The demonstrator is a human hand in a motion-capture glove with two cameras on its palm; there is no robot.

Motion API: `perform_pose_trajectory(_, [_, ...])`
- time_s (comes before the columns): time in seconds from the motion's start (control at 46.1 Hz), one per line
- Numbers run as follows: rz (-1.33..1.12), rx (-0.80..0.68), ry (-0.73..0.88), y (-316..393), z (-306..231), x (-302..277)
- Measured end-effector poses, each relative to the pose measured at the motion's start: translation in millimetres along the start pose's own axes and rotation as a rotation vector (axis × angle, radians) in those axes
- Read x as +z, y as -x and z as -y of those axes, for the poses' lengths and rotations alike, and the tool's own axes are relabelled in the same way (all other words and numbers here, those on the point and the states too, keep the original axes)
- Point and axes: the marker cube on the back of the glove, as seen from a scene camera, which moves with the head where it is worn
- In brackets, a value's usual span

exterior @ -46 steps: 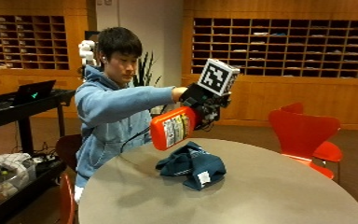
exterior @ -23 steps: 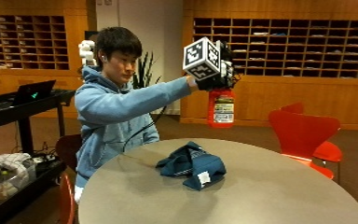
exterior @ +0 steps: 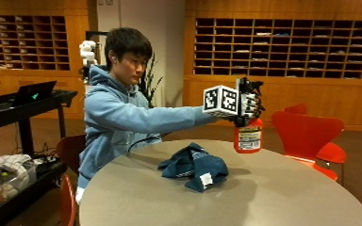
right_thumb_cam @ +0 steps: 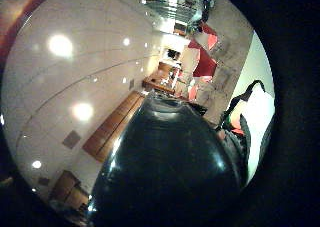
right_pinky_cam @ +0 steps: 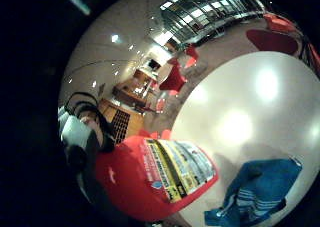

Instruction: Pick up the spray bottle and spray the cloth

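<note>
While right hand (exterior: pixel 249 106) grips spray bottle (exterior: pixel 248 135) upright in air beyond blue cloth (exterior: pixel 193 165) on surface (exterior: pixel 281 197), pickup done; spraying apparently left, nozzle unclear.

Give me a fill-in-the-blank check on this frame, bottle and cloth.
1. The gloved right hand holds the ___ bottle by its top.
2. The blue cloth lies bunched on the ___.
3. The bottle hangs ___ the table, not resting on it.

Missing: red; table; above
</note>
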Motion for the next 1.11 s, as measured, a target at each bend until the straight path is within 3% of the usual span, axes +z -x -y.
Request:
perform_pose_trajectory(0.412, [-0.032, 0.05, -0.093, -62.7, 10.5, 62.9])
perform_pose_trajectory(0.585, [-0.083, 0.034, 0.054, -74.0, 2.9, 81.9])
perform_pose_trajectory(0.78, [-0.098, 0.056, 0.138, -76.4, -3.1, 66.4])
perform_pose_trajectory(1.105, [-0.075, 0.065, 0.113, -70.4, -18.2, 40.0])
